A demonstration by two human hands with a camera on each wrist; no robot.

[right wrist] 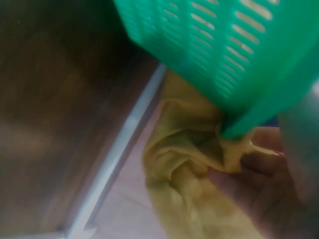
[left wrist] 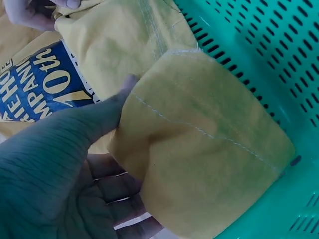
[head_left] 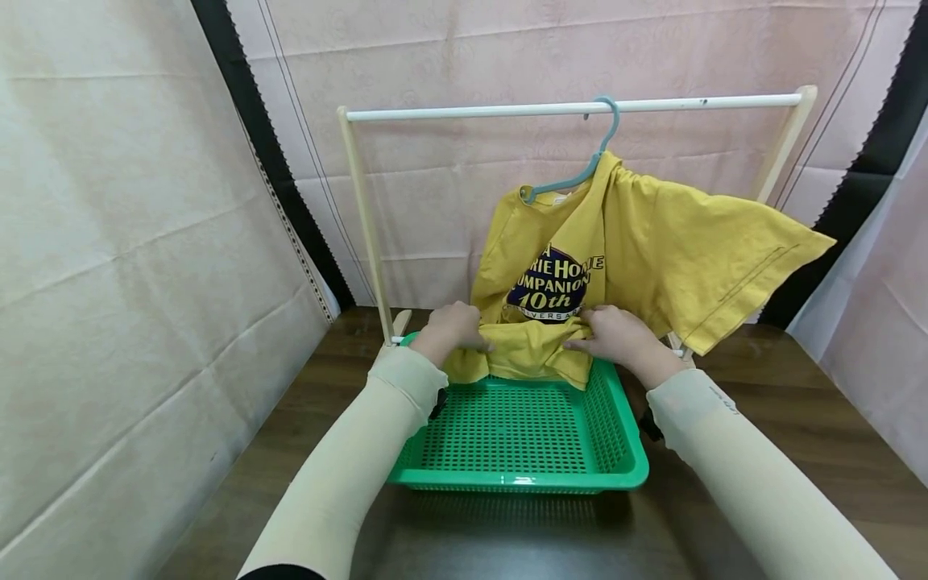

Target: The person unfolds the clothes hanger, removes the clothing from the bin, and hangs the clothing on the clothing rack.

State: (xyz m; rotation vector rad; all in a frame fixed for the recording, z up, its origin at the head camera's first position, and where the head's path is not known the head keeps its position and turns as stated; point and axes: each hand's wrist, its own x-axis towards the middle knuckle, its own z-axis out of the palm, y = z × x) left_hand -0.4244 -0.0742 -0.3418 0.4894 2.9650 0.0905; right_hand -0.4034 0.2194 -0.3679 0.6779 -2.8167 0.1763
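Note:
A yellow T-shirt (head_left: 551, 266) with a dark printed badge hangs from a blue hanger (head_left: 605, 153). Its lower part is folded up, and the hem hangs over the far end of a green perforated basket (head_left: 507, 427). On the left of the hem, my left hand (head_left: 457, 326) holds the cloth, thumb on top and fingers behind, as the left wrist view shows. My right hand (head_left: 619, 334) pinches the bunched fabric on the right, below the print. One shoulder and sleeve spread out to the right, off the hanger's visible arm. The hanger's right arm is hidden by cloth.
The hanger hooks over the white rail (head_left: 464, 111) of a rack, whose posts stand on both sides. The basket sits on a dark wooden table (head_left: 507, 540) in front of the rack. Pale cloth walls (head_left: 145, 242) enclose the back and sides.

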